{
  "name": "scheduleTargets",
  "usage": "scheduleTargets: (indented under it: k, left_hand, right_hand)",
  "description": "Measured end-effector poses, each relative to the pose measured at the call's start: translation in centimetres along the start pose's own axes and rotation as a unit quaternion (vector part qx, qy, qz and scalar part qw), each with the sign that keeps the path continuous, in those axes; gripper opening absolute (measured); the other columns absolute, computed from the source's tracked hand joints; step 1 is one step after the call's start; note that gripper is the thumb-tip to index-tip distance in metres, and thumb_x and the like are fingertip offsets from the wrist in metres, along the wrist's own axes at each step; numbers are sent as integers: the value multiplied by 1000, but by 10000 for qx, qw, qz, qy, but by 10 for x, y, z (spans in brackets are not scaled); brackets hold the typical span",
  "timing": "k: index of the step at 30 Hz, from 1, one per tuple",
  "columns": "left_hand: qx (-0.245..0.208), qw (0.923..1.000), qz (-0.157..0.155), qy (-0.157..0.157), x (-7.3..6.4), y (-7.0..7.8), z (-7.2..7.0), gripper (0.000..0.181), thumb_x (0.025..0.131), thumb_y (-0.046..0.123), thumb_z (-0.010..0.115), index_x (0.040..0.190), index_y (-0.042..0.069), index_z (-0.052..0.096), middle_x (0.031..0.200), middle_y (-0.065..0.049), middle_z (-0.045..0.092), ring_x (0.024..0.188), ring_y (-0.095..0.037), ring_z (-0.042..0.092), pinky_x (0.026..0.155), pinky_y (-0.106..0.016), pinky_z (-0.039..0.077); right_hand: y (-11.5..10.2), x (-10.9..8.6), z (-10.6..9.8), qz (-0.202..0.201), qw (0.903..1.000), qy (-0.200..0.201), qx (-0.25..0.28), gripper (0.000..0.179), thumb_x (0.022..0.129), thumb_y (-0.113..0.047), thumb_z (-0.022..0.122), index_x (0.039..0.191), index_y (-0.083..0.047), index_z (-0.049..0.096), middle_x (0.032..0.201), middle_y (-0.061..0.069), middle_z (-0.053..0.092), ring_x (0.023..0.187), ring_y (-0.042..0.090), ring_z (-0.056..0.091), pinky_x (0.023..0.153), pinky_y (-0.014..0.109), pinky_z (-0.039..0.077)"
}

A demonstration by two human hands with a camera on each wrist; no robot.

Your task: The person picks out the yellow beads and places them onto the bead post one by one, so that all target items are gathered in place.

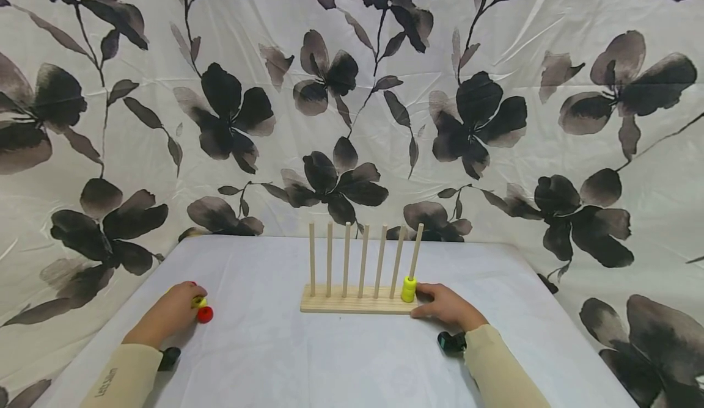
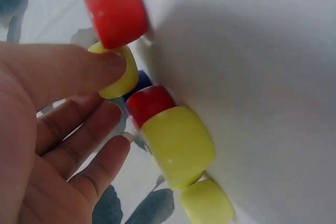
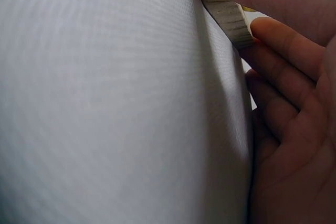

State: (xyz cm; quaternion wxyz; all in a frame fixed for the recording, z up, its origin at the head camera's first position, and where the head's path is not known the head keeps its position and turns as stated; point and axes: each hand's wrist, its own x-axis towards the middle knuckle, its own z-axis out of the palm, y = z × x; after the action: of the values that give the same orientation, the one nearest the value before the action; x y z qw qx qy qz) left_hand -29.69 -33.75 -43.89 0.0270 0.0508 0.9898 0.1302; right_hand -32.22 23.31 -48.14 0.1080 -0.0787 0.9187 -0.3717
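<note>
On the left of the table, my left hand (image 1: 173,311) pinches a yellow bead (image 2: 125,80), its thumb lying across it. Around it in the left wrist view are a red bead (image 2: 118,14), a dark blue bead (image 2: 140,81) partly hidden, a smaller-looking red bead (image 2: 149,104) and a larger yellow bead (image 2: 181,148). My right hand (image 1: 448,304) holds the right end of a wooden peg rack (image 1: 352,304), thumb at the front, fingers toward the back. Yellow beads (image 1: 408,289) are stacked on the rack's rightmost peg, beside that hand.
The rack's several other upright pegs (image 1: 346,261) are bare. A white cloth (image 1: 264,359) covers the table, and a floral-patterned sheet (image 1: 352,121) hangs behind it. Another yellow bead (image 2: 207,203) lies at the bottom of the left wrist view.
</note>
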Motion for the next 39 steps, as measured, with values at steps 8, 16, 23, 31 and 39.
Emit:
scheduleTargets:
  k: [8, 16, 23, 31, 39]
  left_hand:
    - [-358, 9992, -27, 180, -1, 1, -4, 33, 82, 2, 69, 112, -8, 63, 104, -22, 58, 96, -37, 57, 94, -59, 48]
    - [-872, 9957, -57, 292, -3, 12, -10, 36, 83, 2, 66, 117, -7, 62, 112, -26, 55, 103, -40, 55, 94, -57, 49]
    - [-1256, 9915, 7, 342, -4, 23, -15, 38, 86, 3, 66, 122, -5, 60, 117, -24, 55, 104, -37, 57, 93, -53, 52]
    - [-1696, 9849, 149, 318, -5, 36, -13, 44, 88, 9, 69, 129, -2, 57, 128, -25, 58, 115, -42, 58, 93, -49, 53]
    - [-1909, 9805, 421, 219, -5, 44, -13, 44, 87, 15, 72, 127, -1, 60, 125, -22, 62, 115, -39, 60, 92, -47, 54]
  right_hand:
    - [-1, -2, 1, 59, 10000, 26, 3, 86, 70, -38, 85, 143, -10, 48, 147, 12, 48, 141, 37, 37, 115, 58, 28]
    - [-1, -1, 1, -8, 10000, 39, -17, 85, 71, -36, 85, 143, -9, 48, 147, 12, 49, 140, 36, 38, 115, 57, 29]
    - [-2, -1, 0, -26, 10000, 42, 6, 84, 72, -35, 85, 143, -8, 48, 147, 13, 48, 140, 36, 38, 115, 57, 28]
    - [-3, 0, 0, 38, 10000, 18, -37, 84, 72, -35, 85, 143, -9, 49, 147, 12, 49, 140, 36, 38, 115, 57, 28]
    - [-3, 0, 1, 17, 10000, 27, -67, 84, 72, -35, 84, 143, -8, 48, 147, 13, 48, 140, 36, 38, 115, 56, 29]
